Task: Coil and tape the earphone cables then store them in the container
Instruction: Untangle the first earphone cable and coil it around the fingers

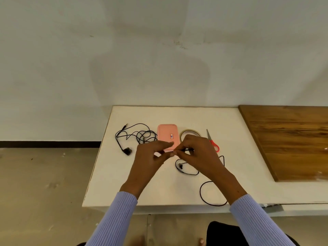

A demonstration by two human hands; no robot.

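Black earphone cable (pixel 185 149) pinched between both hands' fingers (pixel 174 153), above table (pixel 124 183).

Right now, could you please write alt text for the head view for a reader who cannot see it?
Over a white table, a left hand and right hand pinch a black earphone cable between them. Behind lie a second tangled earphone, a closed pink container, a tape roll and red-handled scissors.

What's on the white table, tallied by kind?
Earphones: 2, one loose at the left, one in the hands
Pink container: 1
Tape roll: 1
Scissors, red-handled: 1
Total: 5
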